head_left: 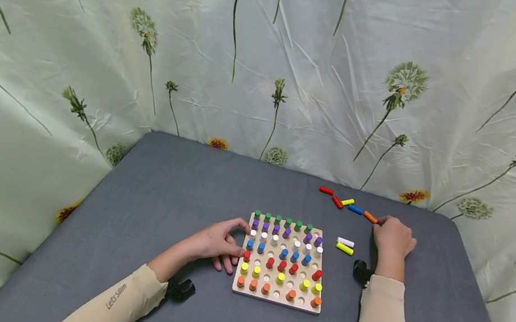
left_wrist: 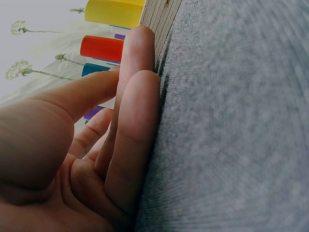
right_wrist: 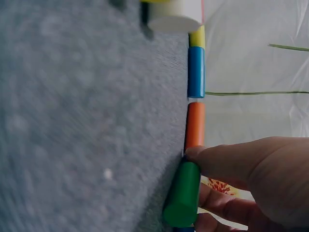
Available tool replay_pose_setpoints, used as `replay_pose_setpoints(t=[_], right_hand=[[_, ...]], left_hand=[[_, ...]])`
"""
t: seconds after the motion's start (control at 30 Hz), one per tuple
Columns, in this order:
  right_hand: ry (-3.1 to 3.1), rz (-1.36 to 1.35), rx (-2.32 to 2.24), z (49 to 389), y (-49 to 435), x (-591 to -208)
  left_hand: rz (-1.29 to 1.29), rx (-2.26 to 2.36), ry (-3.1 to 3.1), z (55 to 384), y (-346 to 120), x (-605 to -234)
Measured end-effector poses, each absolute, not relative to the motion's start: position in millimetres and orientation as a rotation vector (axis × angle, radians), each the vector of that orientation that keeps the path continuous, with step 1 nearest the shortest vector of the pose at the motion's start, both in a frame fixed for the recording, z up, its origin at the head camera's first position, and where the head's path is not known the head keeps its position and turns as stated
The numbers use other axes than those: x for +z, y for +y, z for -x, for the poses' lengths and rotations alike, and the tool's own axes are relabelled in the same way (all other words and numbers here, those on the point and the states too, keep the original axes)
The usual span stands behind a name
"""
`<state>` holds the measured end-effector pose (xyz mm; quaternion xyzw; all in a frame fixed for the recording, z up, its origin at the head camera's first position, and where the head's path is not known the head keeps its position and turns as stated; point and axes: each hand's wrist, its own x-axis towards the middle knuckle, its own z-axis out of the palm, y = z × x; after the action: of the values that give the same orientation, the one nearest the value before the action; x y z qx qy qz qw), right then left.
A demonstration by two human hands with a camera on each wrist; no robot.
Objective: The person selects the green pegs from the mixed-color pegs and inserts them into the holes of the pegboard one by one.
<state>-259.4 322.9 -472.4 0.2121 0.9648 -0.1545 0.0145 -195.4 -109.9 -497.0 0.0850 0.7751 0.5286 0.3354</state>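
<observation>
A wooden pegboard holds rows of coloured pegs: green, purple, white, blue, red, yellow and orange. My left hand rests against its left edge, thumb beside the end pegs and other fingers loosely extended along the side. At the back right, my right hand reaches down to loose pegs. In the right wrist view its thumb meets the end of a green peg, next to an orange peg. A dark bit shows by the thumb tip. The fingers are partly behind the green peg, so whether they pinch anything is hidden.
Two red pegs, a yellow peg and a blue peg lie loose at the back. A white peg and another yellow one lie right of the board. Floral cloth hangs behind the grey table.
</observation>
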Motion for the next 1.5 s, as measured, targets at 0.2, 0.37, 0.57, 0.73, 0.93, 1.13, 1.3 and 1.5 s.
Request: replay_pose_setpoints(t=[0.2,0.37,0.57,0.73,0.93,1.13,1.3,1.5], right_hand=[[3.012,-0.667,-0.505,259,321,-471],[3.001,-0.581,-0.753,258,323,-462],[2.869,-0.506,-1.082,259,322,-454],[2.813,-0.465,-1.171,258,321,-454],[2.799,-0.438,-1.102,258,325,-456],[2.831,-0.412,-0.937,257,329,-458],[2.839,-0.466,-0.773,250,336,-451],[2.718,-0.545,-0.516,244,345,-440]], left_hand=[[-0.243,1.397,2.008,194,-110,-497],[-0.241,1.394,2.008,194,-111,-496],[-0.245,1.396,2.009,194,-111,-497],[-0.243,1.398,2.004,195,-111,-497],[-0.242,1.4,1.995,195,-112,-498],[-0.239,1.399,1.996,195,-111,-497],[-0.23,1.398,1.998,195,-112,-496],[-0.246,1.395,2.006,194,-112,-496]])
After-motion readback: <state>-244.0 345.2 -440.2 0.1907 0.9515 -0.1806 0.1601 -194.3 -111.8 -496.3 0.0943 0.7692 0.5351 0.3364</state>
